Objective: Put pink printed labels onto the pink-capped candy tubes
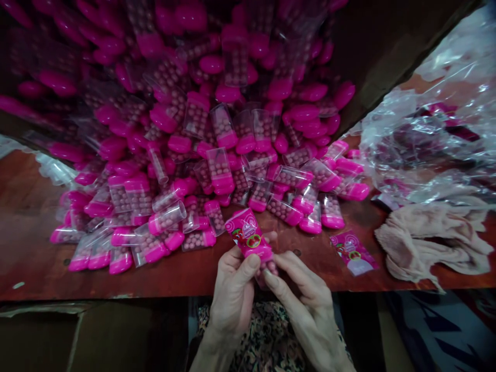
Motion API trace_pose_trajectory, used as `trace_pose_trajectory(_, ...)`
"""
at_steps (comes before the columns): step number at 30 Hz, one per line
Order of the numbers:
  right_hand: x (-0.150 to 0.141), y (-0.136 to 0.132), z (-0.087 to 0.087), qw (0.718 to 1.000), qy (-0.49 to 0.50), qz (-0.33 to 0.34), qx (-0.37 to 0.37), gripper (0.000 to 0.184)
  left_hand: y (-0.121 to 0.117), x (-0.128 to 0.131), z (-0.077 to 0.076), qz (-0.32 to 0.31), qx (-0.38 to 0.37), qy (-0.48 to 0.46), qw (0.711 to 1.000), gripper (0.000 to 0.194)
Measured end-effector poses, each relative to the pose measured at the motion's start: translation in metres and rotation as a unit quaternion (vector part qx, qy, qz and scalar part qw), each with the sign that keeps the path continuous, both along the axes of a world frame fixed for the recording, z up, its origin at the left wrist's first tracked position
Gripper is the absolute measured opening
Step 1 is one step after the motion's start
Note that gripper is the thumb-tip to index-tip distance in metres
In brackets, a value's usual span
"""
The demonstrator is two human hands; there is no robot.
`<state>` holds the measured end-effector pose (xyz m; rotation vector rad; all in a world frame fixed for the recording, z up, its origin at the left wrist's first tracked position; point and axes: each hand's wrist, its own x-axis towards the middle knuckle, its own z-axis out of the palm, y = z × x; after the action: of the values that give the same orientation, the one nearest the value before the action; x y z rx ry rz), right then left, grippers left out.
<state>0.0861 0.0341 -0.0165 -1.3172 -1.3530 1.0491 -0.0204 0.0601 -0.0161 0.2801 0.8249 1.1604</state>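
Near the table's front edge, both hands are closed on one small item. My left hand (234,281) pinches a pink printed sleeve (250,235) with a cherry picture on it. Below the sleeve, pale pink balls show in a clear candy container (270,268), gripped by the fingertips of my right hand (306,289). The sleeve overlaps the container's upper end; how far it reaches over it is hidden by my thumbs. Beyond my hands lie many similar clear candy containers with bright pink caps (220,170). A flat printed sleeve (353,251) lies to the right of my hands.
A large dark box (383,57), tilted towards me, spills capped containers onto the reddish-brown table (155,281). Crumpled clear plastic (437,139) with pink sleeves inside lies at the right. A pale cloth (426,237) sits before it. Below the edge at left is a cardboard box (39,336).
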Motion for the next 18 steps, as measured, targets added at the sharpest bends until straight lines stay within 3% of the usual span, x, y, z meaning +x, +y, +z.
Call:
trace_pose_trajectory(9, 0.001, 0.001, 0.003, 0.992, -0.084, 0.017, 0.094, 0.034, -0.006, 0.007, 0.000, 0.005, 0.054, 0.020, 0.998, 0.018)
trace_pose_trajectory(14, 0.002, -0.013, -0.003, 0.979, -0.136, -0.018, 0.153, 0.050, -0.007, 0.004, -0.004, -0.062, 0.092, 0.069, 0.991, 0.023)
trace_pose_trajectory(18, 0.002, -0.014, 0.000, 0.987, -0.115, 0.006, 0.111, 0.045, -0.004, -0.003, -0.006, -0.111, 0.111, 0.079, 0.984, 0.027)
